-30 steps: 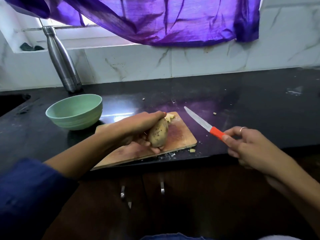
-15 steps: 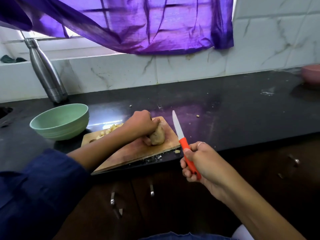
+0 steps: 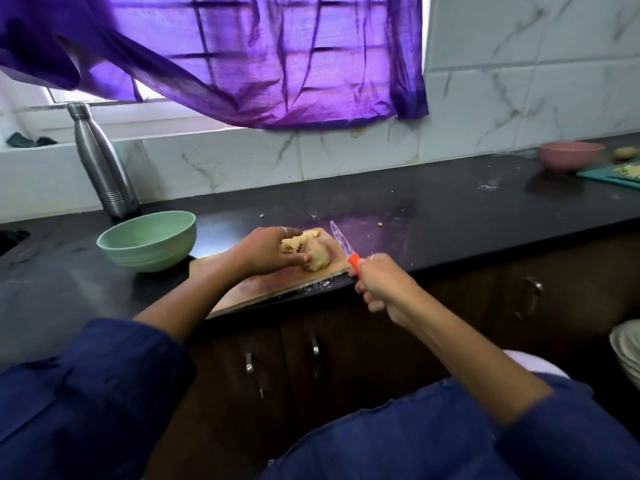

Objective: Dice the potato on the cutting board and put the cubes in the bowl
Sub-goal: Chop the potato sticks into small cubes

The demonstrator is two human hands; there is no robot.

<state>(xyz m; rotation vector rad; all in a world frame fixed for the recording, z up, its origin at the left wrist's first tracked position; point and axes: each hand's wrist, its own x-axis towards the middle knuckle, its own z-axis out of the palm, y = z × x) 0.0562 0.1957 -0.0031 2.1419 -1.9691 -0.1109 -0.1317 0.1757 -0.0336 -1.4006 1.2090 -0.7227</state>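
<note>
Closer now, the knife (image 3: 341, 241) stands beside the potato (image 3: 317, 257).
Right hand (image 3: 382, 289) grips its orange handle mid-frame; left hand (image 3: 268, 252) clasps the potato on the cutting board (image 3: 263, 289).

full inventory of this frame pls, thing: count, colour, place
potato: 1, brown, partly cut, on board
cutting board: 1, wooden, counter's front edge
bowl: 1, green, left of board
knife: 1, orange handle, right of potato
bottle: 1, steel, behind bowl
curtain: 1, purple, window
pink bowl: 1, far right
teal board: 1, far right
left hand: holds potato
right hand: grips knife
</note>
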